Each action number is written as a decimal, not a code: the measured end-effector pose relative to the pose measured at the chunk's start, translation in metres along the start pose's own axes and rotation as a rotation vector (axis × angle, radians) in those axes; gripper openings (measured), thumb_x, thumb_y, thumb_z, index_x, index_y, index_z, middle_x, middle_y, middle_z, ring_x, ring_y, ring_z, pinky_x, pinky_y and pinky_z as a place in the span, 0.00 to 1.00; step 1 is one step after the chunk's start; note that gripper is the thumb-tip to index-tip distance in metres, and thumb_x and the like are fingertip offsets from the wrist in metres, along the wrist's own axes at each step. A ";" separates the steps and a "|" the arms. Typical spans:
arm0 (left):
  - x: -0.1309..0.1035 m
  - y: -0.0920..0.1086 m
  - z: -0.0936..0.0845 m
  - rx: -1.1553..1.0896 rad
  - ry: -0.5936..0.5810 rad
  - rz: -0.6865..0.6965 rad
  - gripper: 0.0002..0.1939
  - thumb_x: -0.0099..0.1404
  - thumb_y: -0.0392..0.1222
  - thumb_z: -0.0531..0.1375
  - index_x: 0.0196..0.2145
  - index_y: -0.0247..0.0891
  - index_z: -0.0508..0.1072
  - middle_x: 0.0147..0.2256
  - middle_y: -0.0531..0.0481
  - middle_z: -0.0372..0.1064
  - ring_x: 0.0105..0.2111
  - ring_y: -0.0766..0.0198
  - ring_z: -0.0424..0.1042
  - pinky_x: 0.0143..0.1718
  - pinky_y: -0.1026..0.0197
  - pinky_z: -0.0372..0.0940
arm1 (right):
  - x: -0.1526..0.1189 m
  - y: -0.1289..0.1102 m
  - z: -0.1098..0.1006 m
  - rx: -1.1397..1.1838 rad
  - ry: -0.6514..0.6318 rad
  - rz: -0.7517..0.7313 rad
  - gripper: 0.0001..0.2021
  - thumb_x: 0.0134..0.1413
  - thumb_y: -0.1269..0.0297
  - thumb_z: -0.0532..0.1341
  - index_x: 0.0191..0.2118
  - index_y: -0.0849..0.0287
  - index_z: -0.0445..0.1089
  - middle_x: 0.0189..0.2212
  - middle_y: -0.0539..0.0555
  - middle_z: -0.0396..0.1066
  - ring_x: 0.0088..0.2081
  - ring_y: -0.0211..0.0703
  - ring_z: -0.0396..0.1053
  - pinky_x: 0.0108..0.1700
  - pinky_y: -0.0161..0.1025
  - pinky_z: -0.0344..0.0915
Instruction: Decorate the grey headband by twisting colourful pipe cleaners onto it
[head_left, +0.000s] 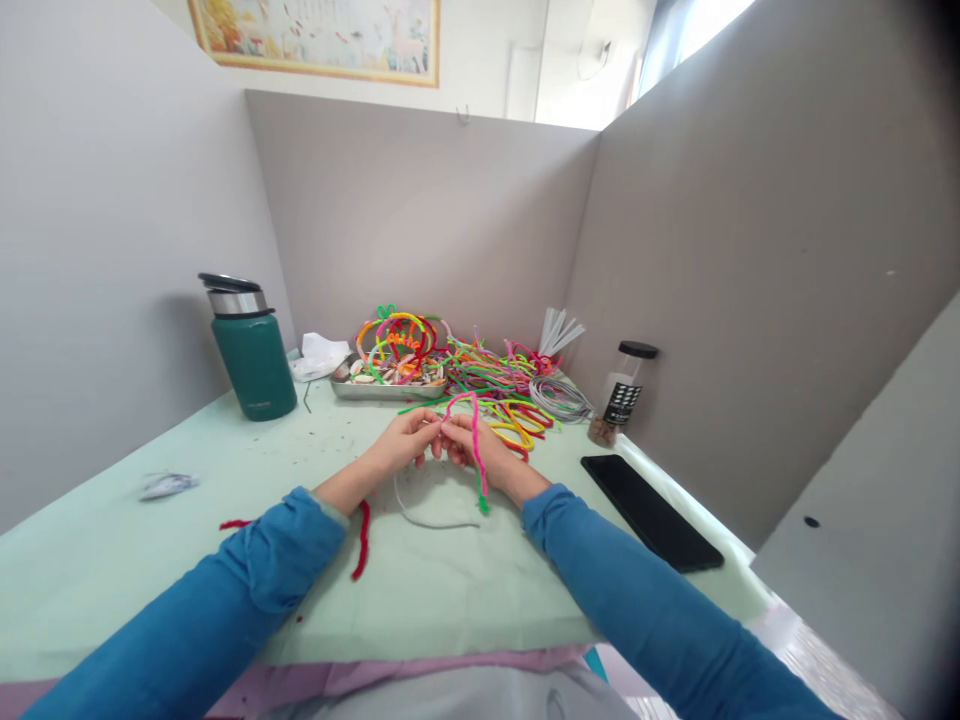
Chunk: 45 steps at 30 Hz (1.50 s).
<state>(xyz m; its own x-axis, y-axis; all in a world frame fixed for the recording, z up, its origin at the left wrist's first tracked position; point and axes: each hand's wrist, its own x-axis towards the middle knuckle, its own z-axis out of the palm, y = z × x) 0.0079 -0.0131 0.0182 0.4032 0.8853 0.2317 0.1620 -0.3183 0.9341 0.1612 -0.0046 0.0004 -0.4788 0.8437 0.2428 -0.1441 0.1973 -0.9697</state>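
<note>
Arching up from the meeting fingertips, the pink fuzzy stem (475, 440) is looping over the right hand (495, 452) and dropping down on its near side, its green tip (483, 506) dangling close by the wrist. Both hands are working right here: the right hand is pinching the stem's upper end between thumb and fingers, and the left hand (409, 437) is pressing its fingertips in at the same spot, the fingers hiding the exact contact. It's looking feather-light, soft outside, probably bendy and springy within, hardly slippery; a fingertip pinch near the end is seeming the best hold, a hard crush likely flattening the fuzz. Just below the hands, a grey wire (442, 527) is curving across the desk (442, 610), its upper end disappearing by the left hand. Nearer the left forearm, a red fuzzy piece (363, 545) is lying loose. Beyond the right hand, yellow loops (517, 432) are resting before a colourful pile of stems (487, 367); beyond the left, a metal tray (382, 392) is carrying bright fuzzy hoops. Out right, a black phone (649, 515) is lying beside the right forearm.
</note>
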 end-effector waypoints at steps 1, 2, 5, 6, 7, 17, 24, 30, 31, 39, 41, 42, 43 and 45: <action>0.000 0.000 0.000 -0.005 -0.004 0.002 0.16 0.57 0.53 0.55 0.31 0.37 0.62 0.19 0.56 0.64 0.15 0.74 0.60 0.14 0.71 0.55 | 0.001 0.002 -0.001 0.004 -0.007 0.003 0.15 0.47 0.52 0.58 0.29 0.61 0.63 0.20 0.48 0.64 0.17 0.30 0.57 0.18 0.29 0.51; 0.001 -0.001 0.000 -0.007 -0.008 0.003 0.16 0.57 0.53 0.55 0.31 0.36 0.62 0.19 0.57 0.64 0.15 0.74 0.60 0.14 0.71 0.56 | 0.002 0.003 -0.002 -0.002 -0.010 -0.002 0.15 0.47 0.51 0.58 0.29 0.61 0.62 0.19 0.47 0.63 0.17 0.30 0.56 0.18 0.29 0.51; 0.001 -0.002 -0.001 -0.005 -0.011 0.017 0.15 0.58 0.52 0.55 0.31 0.36 0.62 0.18 0.57 0.64 0.15 0.74 0.59 0.14 0.71 0.56 | 0.004 0.007 -0.004 -0.038 -0.036 -0.008 0.15 0.48 0.51 0.57 0.28 0.61 0.62 0.17 0.46 0.61 0.17 0.31 0.56 0.18 0.30 0.51; 0.001 -0.002 0.000 -0.002 -0.006 0.023 0.15 0.58 0.52 0.55 0.31 0.36 0.62 0.18 0.57 0.64 0.15 0.74 0.59 0.14 0.71 0.56 | 0.004 0.007 -0.005 -0.040 -0.037 -0.015 0.15 0.48 0.51 0.57 0.28 0.60 0.62 0.17 0.46 0.61 0.16 0.31 0.55 0.18 0.30 0.51; 0.001 -0.001 0.000 0.001 0.001 0.029 0.15 0.57 0.52 0.55 0.31 0.36 0.62 0.18 0.57 0.63 0.14 0.74 0.59 0.14 0.71 0.56 | 0.004 0.007 -0.005 -0.042 -0.037 -0.023 0.15 0.48 0.51 0.57 0.28 0.60 0.62 0.17 0.46 0.61 0.16 0.30 0.55 0.18 0.30 0.51; 0.002 -0.004 -0.003 0.037 0.074 0.049 0.15 0.57 0.52 0.56 0.32 0.35 0.62 0.17 0.57 0.64 0.15 0.73 0.60 0.14 0.71 0.57 | 0.002 0.003 -0.003 -0.029 0.020 -0.018 0.13 0.47 0.54 0.58 0.27 0.60 0.60 0.18 0.45 0.60 0.16 0.30 0.56 0.17 0.30 0.51; 0.000 0.000 -0.003 0.123 0.087 0.084 0.18 0.57 0.50 0.55 0.40 0.34 0.66 0.20 0.55 0.66 0.17 0.72 0.62 0.15 0.70 0.58 | 0.000 0.001 -0.001 -0.037 0.041 -0.010 0.13 0.47 0.56 0.58 0.24 0.60 0.58 0.15 0.44 0.55 0.15 0.29 0.51 0.16 0.30 0.46; 0.002 -0.006 -0.006 0.184 0.117 0.124 0.18 0.57 0.49 0.55 0.41 0.34 0.67 0.27 0.50 0.69 0.21 0.71 0.64 0.16 0.70 0.59 | 0.000 0.000 0.000 -0.012 0.046 0.009 0.11 0.46 0.57 0.58 0.27 0.60 0.61 0.17 0.44 0.56 0.14 0.28 0.51 0.15 0.30 0.44; 0.002 -0.007 -0.006 0.204 0.118 0.136 0.18 0.57 0.49 0.55 0.42 0.34 0.67 0.28 0.50 0.69 0.20 0.72 0.63 0.16 0.70 0.59 | 0.000 -0.001 0.001 -0.007 0.048 0.015 0.11 0.45 0.57 0.59 0.27 0.60 0.61 0.17 0.44 0.56 0.14 0.28 0.51 0.15 0.30 0.44; 0.000 -0.006 -0.007 0.318 0.118 0.206 0.17 0.58 0.48 0.54 0.39 0.33 0.68 0.28 0.51 0.69 0.18 0.74 0.61 0.18 0.70 0.58 | 0.001 0.002 -0.001 -0.019 0.052 0.002 0.12 0.45 0.56 0.58 0.26 0.60 0.59 0.16 0.43 0.56 0.14 0.28 0.51 0.15 0.30 0.44; 0.000 -0.005 -0.007 0.347 0.116 0.228 0.16 0.58 0.48 0.55 0.39 0.34 0.68 0.28 0.51 0.69 0.20 0.74 0.63 0.19 0.70 0.59 | 0.001 0.003 -0.002 -0.022 0.052 -0.005 0.12 0.45 0.56 0.58 0.26 0.60 0.59 0.16 0.43 0.56 0.14 0.28 0.51 0.16 0.29 0.45; 0.000 -0.005 -0.007 0.360 0.117 0.235 0.16 0.58 0.48 0.55 0.39 0.34 0.68 0.28 0.52 0.69 0.20 0.74 0.63 0.20 0.71 0.59 | 0.001 0.003 -0.002 -0.021 0.054 -0.006 0.12 0.45 0.56 0.58 0.25 0.60 0.58 0.16 0.43 0.56 0.14 0.28 0.51 0.16 0.29 0.45; 0.000 -0.006 -0.007 0.371 0.120 0.239 0.16 0.58 0.48 0.55 0.39 0.34 0.68 0.29 0.52 0.69 0.20 0.74 0.63 0.20 0.71 0.59 | 0.001 0.003 -0.002 -0.021 0.060 -0.006 0.12 0.45 0.57 0.58 0.25 0.60 0.58 0.15 0.43 0.55 0.14 0.28 0.50 0.16 0.29 0.44; 0.000 -0.007 -0.007 0.392 0.132 0.244 0.15 0.58 0.47 0.55 0.39 0.34 0.68 0.29 0.51 0.69 0.20 0.74 0.63 0.20 0.71 0.60 | 0.001 0.003 -0.001 -0.023 0.076 -0.005 0.12 0.45 0.57 0.58 0.24 0.60 0.58 0.15 0.43 0.55 0.14 0.28 0.50 0.15 0.29 0.44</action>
<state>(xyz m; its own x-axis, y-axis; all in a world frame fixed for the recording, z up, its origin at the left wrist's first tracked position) 0.0010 -0.0083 0.0138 0.3579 0.7961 0.4879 0.4148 -0.6037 0.6808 0.1613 -0.0024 -0.0027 -0.4110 0.8778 0.2460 -0.1263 0.2124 -0.9690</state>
